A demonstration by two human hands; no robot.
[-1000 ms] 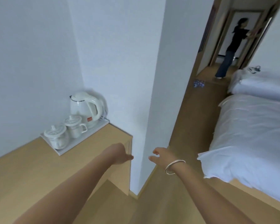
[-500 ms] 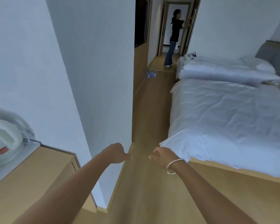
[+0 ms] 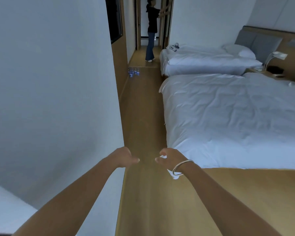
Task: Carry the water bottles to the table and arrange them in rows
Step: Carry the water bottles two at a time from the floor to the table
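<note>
I've got both hands out, left hand and right hand loosely curled, grip empty; water bottles far ahead on the floor

The head view is dim and bluish, with soft, even light and no hard shadows. The white wall at 9 o'clock shades darker toward its base. The duvet at 3 o'clock is the brightest area, without glare. Wide-angle distortion bends lines near the edges. The far doorway at 12 o'clock looks dark and soft.
</note>
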